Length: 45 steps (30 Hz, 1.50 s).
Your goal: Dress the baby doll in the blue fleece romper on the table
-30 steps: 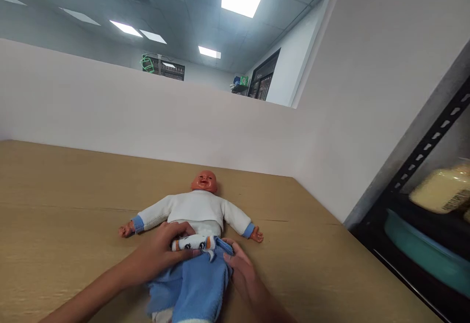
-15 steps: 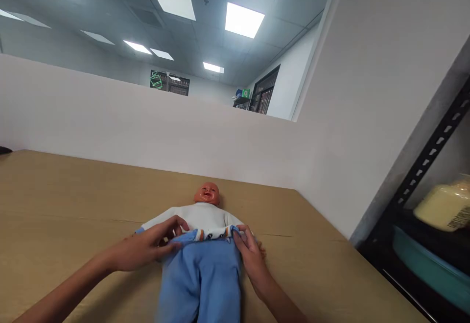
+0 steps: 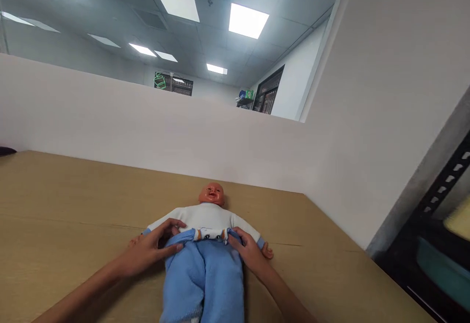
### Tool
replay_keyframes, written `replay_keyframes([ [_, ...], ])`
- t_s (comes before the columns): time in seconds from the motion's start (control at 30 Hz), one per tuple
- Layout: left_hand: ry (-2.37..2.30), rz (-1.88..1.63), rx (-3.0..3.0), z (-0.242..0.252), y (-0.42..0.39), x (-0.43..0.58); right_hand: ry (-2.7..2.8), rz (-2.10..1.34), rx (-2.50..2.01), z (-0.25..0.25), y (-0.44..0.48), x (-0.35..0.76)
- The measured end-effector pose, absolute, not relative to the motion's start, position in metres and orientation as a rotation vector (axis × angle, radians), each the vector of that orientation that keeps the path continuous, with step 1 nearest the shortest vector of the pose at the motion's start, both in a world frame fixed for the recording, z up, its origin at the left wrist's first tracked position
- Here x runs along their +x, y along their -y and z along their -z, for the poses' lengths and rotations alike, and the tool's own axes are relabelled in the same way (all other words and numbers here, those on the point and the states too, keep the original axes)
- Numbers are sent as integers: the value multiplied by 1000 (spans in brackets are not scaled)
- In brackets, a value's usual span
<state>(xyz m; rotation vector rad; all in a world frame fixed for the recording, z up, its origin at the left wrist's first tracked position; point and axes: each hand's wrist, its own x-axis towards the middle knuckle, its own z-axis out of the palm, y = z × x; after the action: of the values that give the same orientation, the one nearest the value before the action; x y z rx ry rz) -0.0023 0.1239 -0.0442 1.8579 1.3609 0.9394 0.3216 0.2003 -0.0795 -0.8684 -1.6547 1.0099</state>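
Doll (image 3: pixel 206 217) lies face-up on bench (image 3: pixel 91 196), blue trousers (image 3: pixel 222 269) around hips. Right hand (image 3: pixel 251 250) pinches folded waistband (image 3: pixel 212 235); left hand (image 3: pixel 147 249) at other side, thumb and fingertips parted — hold on cloth unclear. Likely risk: uneven tugging — trousers twisting, band bunching, doll sliding askew.

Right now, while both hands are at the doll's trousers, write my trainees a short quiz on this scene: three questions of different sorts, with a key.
1. True or false: the doll lies face down on the table.

2. The doll's top is mostly: a) red, b) green, c) white.

3. Fill in: the left hand and the right hand are both at the ____ of the trousers.

Key: 1. False, it lies face up. 2. c. 3. Waist.
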Motion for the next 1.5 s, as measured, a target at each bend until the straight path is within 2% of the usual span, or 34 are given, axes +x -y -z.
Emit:
replay_keyframes([
  [0.13, -1160, -1153, 1717, 43, -135, 11, 1762, -1038, -803, 65, -191, 332],
  [0.27, -1142, -1155, 1704, 35, -144, 21, 1856, -1070, -864, 52, -193, 327],
  [0.4, -1102, -1208, 1628, 42, -156, 24, 1568, -1044, -1030, 59, -211, 311],
  [0.6, -1221, -1278, 1614, 69, -180, 27, 1558, -1213, -1066, 75, -232, 311],
  [0.77, -1346, -1318, 1656, 75, -183, 23, 1535, -1024, -1190, 70, -228, 315],
  [0.87, -1394, -1332, 1668, 69, -170, 25, 1525, -722, -1243, 44, -192, 312],
  [0.93, -1422, -1359, 1689, 66, -157, 27, 1843, -448, -1075, 20, -158, 309],
  [1.1, -1302, -1387, 1861, 71, -135, 34, 2668, -638, -454, -5, -103, 297],
  [1.3, -1276, -1315, 1978, 87, -135, 38, 2771, -502, -603, 10, -106, 286],
  [1.5, -1289, -1324, 2082, 91, -138, 38, 2658, -729, -747, 2, -91, 282],
])
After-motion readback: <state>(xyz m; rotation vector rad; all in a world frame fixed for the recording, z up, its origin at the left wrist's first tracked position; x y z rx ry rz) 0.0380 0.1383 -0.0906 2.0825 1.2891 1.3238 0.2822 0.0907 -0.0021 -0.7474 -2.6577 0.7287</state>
